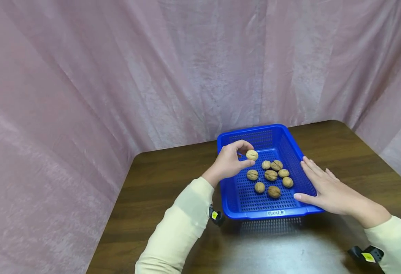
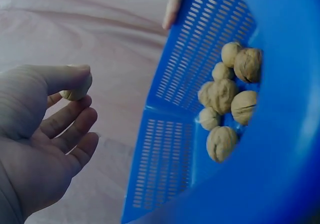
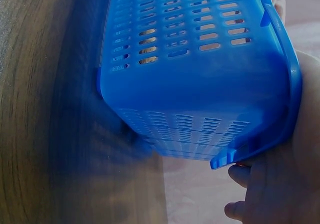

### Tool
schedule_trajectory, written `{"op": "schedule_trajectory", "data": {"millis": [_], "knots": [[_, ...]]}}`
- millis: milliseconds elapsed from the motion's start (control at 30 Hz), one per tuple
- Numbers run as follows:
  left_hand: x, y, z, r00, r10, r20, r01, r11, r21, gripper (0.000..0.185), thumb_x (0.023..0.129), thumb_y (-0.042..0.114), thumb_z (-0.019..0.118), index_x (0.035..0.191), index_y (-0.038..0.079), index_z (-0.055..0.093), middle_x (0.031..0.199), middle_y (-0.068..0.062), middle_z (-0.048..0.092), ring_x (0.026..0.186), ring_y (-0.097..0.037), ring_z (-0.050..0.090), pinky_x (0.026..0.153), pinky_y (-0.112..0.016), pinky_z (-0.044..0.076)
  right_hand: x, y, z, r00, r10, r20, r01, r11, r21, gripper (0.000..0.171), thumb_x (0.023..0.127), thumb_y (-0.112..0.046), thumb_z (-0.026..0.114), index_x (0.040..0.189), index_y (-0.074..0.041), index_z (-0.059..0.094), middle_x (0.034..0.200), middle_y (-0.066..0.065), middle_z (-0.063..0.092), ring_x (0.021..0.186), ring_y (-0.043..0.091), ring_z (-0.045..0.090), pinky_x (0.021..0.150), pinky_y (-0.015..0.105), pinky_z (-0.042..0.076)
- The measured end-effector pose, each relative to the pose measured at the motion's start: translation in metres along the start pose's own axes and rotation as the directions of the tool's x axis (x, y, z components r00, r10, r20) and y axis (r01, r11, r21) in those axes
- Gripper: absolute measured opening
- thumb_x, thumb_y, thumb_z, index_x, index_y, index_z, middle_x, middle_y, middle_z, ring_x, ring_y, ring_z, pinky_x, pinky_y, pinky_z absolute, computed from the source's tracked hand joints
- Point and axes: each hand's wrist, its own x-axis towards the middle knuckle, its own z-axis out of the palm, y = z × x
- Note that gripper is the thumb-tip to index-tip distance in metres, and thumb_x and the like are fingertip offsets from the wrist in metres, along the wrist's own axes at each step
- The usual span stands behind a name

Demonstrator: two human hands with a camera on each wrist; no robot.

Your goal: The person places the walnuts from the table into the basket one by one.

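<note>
A: What's held, and where?

B: One walnut point(image 1: 252, 155), pale w/ a wrinkled shell, is pinched by thumb and fingertips of the left hand point(image 1: 228, 163), above the far-left part of the blue basket point(image 1: 290, 150). The grip is narrow, closed on that nut alone. In the left wrist view the nut is half hidden behind the thumb.

A: Basket?

B: Rectangular plastic, slotted walls and floor, set on the dark wood-grain desk point(image 1: 159, 179). Seven more walnuts point(image 1: 270, 175) are clustered approx. mid-floor, some touching.

A: Other hand?

B: The right hand point(image 1: 327, 186) is laid flat, fingers straight, against the basket's right rim; nothing is gripped. In the right wrist view only fingertips are seen, the rest is cut off.

A: Surroundings?

B: Creased pink cloth point(image 1: 118, 76) is hung behind and at both sides. Cream sleeves point(image 1: 179, 228) are worn; a wrist strap is partly seen.
</note>
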Motion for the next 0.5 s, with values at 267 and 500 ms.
{"op": "schedule_trajectory", "data": {"millis": [267,500], "knots": [[0.02,-0.015,0.017,0.997,-0.07,0.042,0.07,0.997,0.016,0.029,0.081,0.021,0.079,0.106,0.02,0.064,0.089,0.014,0.061,0.086,-0.006,0.058,0.073,-0.019,0.047,0.003,-0.003,0.001,1.0,0.007,0.005,-0.007,1.0,0.007,0.099,0.089,-0.055,0.059,0.152,0.002,0.009,0.159,0.019,0.002,0.146,0.029,-0.003,0.11,0.063,-0.002],[0.029,-0.022,0.031,0.99,-0.124,0.062,0.128,0.99,-0.061,0.032,0.082,0.025,0.078,0.112,0.02,0.066,0.089,0.012,0.063,0.083,-0.006,0.059,0.068,-0.022,0.049,-0.002,-0.004,0.001,1.0,0.016,0.007,-0.016,1.0,0.004,0.099,0.089,-0.055,0.059,0.152,0.002,0.009,0.159,0.019,0.002,0.146,0.029,-0.003,0.111,0.061,-0.002]]}}
